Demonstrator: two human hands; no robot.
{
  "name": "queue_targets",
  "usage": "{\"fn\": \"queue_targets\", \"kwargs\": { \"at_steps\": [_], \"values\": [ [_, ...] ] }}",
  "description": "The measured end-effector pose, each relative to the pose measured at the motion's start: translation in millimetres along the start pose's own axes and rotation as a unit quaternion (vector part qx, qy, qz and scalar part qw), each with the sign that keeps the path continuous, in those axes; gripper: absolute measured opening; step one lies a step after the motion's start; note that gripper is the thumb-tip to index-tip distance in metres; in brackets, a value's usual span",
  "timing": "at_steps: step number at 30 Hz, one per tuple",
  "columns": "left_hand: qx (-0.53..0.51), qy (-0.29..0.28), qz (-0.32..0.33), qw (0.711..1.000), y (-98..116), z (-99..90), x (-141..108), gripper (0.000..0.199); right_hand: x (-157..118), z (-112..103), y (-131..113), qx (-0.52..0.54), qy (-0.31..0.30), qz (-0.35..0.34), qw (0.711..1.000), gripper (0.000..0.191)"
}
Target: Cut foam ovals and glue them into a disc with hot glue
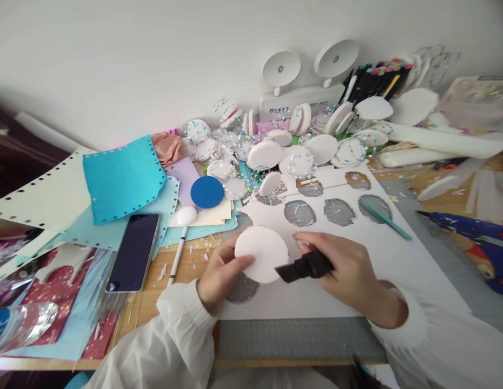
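My left hand point(224, 274) grips a round white disc point(261, 254) by its left edge, thumb on top. The disc is tilted toward me above a white sheet point(316, 292) with round holes cut through it. In my right hand point(348, 265) is a black utility knife point(306, 267), fingers closed round it. Its dark, wide blade points left, right at the disc's lower right edge; whether they touch I cannot tell. Under the sheet lies a grey cutting mat point(300, 339).
White discs point(264, 155), some with blue specks, are heaped behind the sheet. A teal pen-like tool point(387, 219) lies on the sheet. At right is a blue glue gun point(470, 227); at left, a phone point(133, 253), turquoise felt point(123, 178) and a plastic bottle point(24, 327).
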State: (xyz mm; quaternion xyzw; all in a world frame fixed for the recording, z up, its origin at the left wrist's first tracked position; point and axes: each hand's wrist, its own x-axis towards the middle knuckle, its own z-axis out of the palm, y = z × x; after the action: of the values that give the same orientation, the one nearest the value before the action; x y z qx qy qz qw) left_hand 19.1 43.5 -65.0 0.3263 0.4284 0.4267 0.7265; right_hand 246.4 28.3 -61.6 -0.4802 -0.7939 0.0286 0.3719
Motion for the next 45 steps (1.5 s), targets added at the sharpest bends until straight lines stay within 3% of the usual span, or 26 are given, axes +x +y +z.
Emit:
{"fn": "queue_targets", "kwargs": {
  "at_steps": [8, 13, 17, 20, 24, 30, 34, 37, 39, 41, 43, 45],
  "values": [
    [0.076, -0.038, 0.035, 0.996, -6, -5.9, 0, 0.036, 1, 1, -6, 0.021, -0.012, -0.024, 0.999, 0.011],
    [0.067, -0.06, 0.05, 0.995, -4, -5.5, -1, 0.034, 0, 1, -7, 0.041, -0.019, -0.052, 0.998, 0.005],
    [0.069, -0.123, 0.074, 0.987, -2, -0.7, -2, 0.03, 0, 0, -9, 0.069, -0.042, -0.091, 0.993, 0.014],
    [0.12, -0.153, 0.149, 0.97, -3, 1.5, -2, 0.02, -1, -1, -9, 0.082, -0.056, -0.097, 0.99, 0.018],
    [0.22, -0.137, 0.267, 0.928, -5, 1.8, -3, 0.014, -2, -4, -12, 0.147, -0.077, -0.066, 0.984, 0.019],
    [0.34, -0.137, 0.282, 0.887, 3, 0.0, -9, 0.021, -3, -2, -13, 0.148, -0.099, -0.064, 0.982, 0.006],
    [0.354, -0.113, 0.278, 0.886, 2, 0.2, -10, 0.019, -5, 0, -13, 0.162, -0.107, -0.048, 0.98, 0.003],
    [0.403, -0.057, 0.329, 0.852, -3, 2.0, -12, 0.035, -5, 1, -15, 0.146, -0.075, -0.035, 0.986, 0.007],
    [0.457, -0.043, 0.371, 0.807, -7, 3.2, -13, 0.065, -6, 2, -18, 0.135, -0.05, -0.022, 0.989, 0.009],
    [0.498, -0.066, 0.378, 0.778, -10, 4.0, -15, 0.093, -7, 3, -21, 0.137, -0.041, -0.015, 0.99, 0.01],
    [0.51, -0.096, 0.352, 0.779, -12, 4.8, -16, 0.104, -7, 4, -25, 0.148, -0.054, -0.024, 0.987, 0.013],
    [0.497, -0.11, 0.325, 0.797, -12, 5.3, -17, 0.099, -7, 4, -28, 0.163, -0.077, -0.041, 0.983, 0.013]
  ]
}}
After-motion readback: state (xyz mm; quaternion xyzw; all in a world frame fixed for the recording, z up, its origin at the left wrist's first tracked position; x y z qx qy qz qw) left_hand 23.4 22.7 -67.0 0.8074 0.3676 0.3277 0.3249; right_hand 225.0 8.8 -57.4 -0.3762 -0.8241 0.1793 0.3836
